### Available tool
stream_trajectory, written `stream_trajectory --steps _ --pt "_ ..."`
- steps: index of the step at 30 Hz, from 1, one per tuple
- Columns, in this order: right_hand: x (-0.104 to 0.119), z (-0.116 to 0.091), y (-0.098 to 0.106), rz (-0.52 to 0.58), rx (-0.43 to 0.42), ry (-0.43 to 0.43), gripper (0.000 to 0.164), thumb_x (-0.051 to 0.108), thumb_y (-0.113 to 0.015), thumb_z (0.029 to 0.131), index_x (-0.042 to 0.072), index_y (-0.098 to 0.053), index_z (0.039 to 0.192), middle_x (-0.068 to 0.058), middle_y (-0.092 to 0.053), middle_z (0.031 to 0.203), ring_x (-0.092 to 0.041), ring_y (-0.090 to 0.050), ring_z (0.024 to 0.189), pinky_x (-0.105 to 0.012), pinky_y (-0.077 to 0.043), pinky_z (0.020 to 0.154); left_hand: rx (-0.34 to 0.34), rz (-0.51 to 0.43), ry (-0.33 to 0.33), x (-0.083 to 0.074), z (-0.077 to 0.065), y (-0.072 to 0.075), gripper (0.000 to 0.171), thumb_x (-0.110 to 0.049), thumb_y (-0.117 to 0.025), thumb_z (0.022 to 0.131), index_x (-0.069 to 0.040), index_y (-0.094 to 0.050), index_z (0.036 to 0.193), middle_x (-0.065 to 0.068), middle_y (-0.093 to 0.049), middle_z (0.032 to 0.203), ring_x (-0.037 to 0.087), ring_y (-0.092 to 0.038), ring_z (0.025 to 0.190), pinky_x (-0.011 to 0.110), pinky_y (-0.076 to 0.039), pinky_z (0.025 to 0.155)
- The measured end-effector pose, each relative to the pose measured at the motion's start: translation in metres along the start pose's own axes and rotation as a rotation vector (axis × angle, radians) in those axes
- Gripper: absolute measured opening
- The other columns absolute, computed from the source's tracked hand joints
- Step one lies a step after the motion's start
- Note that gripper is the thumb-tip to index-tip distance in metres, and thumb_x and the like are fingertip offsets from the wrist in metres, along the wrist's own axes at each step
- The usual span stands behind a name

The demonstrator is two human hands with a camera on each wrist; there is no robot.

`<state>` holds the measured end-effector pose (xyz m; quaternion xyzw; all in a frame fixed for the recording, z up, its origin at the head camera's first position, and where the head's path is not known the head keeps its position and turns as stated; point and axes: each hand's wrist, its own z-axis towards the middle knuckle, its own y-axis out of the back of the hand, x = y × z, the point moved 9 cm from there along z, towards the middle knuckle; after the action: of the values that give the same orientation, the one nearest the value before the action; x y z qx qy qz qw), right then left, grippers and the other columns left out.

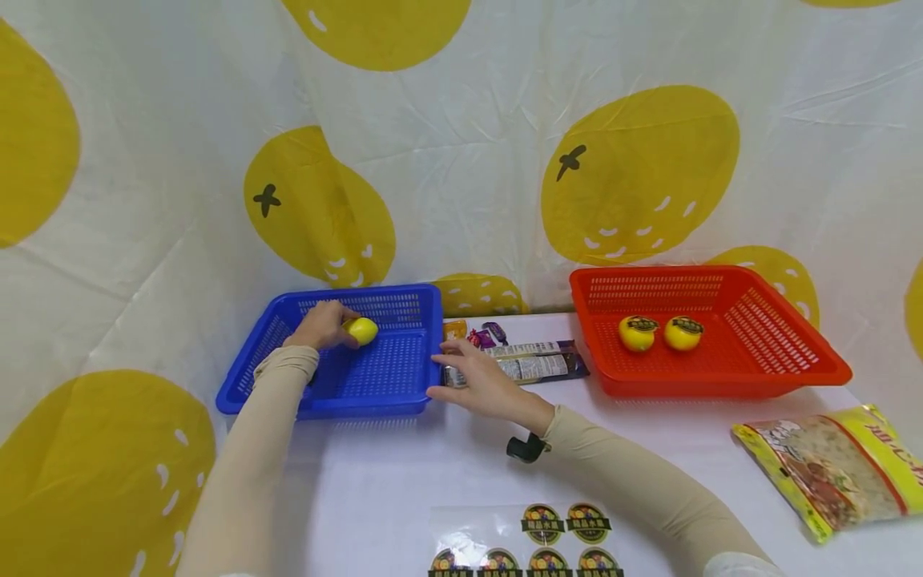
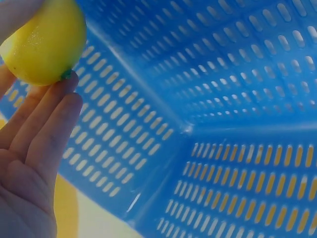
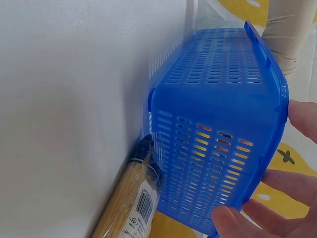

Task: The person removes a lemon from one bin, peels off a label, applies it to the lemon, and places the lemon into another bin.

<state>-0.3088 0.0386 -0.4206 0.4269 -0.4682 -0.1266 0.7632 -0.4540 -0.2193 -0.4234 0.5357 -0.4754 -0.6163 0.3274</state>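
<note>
Item: small glossy yellow lemon-shaped fruit [image 1: 361,330], held inside the blue perforated plastic basket [image 1: 375,377], near its back left corner. The left hand [image 1: 320,324] grips it, fingers [image 2: 47,124] curled round its underside.

Right hand [image 1: 481,383]: rests against the blue basket's right wall, fingers [image 3: 277,215] loosely bent at the rim, apparently steadying it; nothing pinched.

Step, as judged: fruit being lifted from, or set into, the blue basket; which one cannot be told. The next move calls for a firm hold and clearance over the rim.

Nearby: red perforated plastic basket [image 1: 764,377] holding two yellow stickered fruits [image 1: 659,332]; long wrapped packets [image 1: 530,365] on the white bench [image 1: 404,481].

Obscured: whether the fruit touches the basket floor; sticker sheet [image 1: 534,545] cut off.
</note>
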Motion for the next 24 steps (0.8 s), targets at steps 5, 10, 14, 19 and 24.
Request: stream_trajectory --steps 5,10,14,19,24 --pt "-0.002 0.001 -0.001 -0.009 0.000 0.002 0.066 0.046 -0.072 0.094 0.009 -0.056 0.147 -0.010 -0.046 0.157 -0.032 -0.044 0.146 -0.059 -0.037 0.120 -0.023 0.012 -0.061 -0.013 -0.008 0.008 0.059 -0.018 -0.089 0.077 -0.005 -0.070 0.131 0.017 -0.075 0.121 0.031 -0.068 0.105 0.048 -0.056 0.093" --pt "-0.003 -0.001 0.002 -0.011 -0.016 0.022 0.064 0.044 -0.072 0.094 0.009 -0.057 0.146 -0.012 -0.048 0.155 -0.032 -0.047 0.144 -0.058 -0.041 0.117 -0.055 0.010 -0.098 -0.029 -0.017 0.015 0.061 -0.022 -0.090 0.076 -0.009 -0.070 0.132 0.015 -0.075 0.122 0.032 -0.068 0.107 0.049 -0.056 0.094" --pt "-0.005 -0.008 0.009 0.001 -0.042 0.039 0.064 0.042 -0.073 0.094 0.009 -0.057 0.146 -0.014 -0.050 0.153 -0.033 -0.051 0.140 -0.057 -0.046 0.112 -0.070 -0.030 -0.135 -0.045 -0.025 0.018 0.065 -0.024 -0.090 0.077 -0.009 -0.067 0.136 0.016 -0.074 0.125 0.033 -0.070 0.110 0.049 -0.058 0.094" --pt "-0.008 -0.018 0.022 0.005 -0.092 0.050 0.063 0.041 -0.075 0.093 0.009 -0.059 0.144 -0.014 -0.053 0.150 -0.033 -0.052 0.139 -0.059 -0.046 0.112 -0.083 -0.116 -0.194 -0.065 -0.034 0.022 0.064 -0.025 -0.088 0.080 -0.011 -0.066 0.138 0.013 -0.073 0.128 0.031 -0.070 0.111 0.049 -0.059 0.094" --pt "-0.012 -0.031 0.035 -0.003 -0.120 0.032 0.063 0.040 -0.077 0.091 0.011 -0.059 0.144 -0.013 -0.053 0.150 -0.034 -0.053 0.138 -0.060 -0.046 0.112 -0.134 -0.174 -0.208 -0.077 -0.043 0.031 0.064 -0.027 -0.090 0.079 -0.014 -0.066 0.138 0.009 -0.073 0.126 0.028 -0.072 0.106 0.046 -0.060 0.092"
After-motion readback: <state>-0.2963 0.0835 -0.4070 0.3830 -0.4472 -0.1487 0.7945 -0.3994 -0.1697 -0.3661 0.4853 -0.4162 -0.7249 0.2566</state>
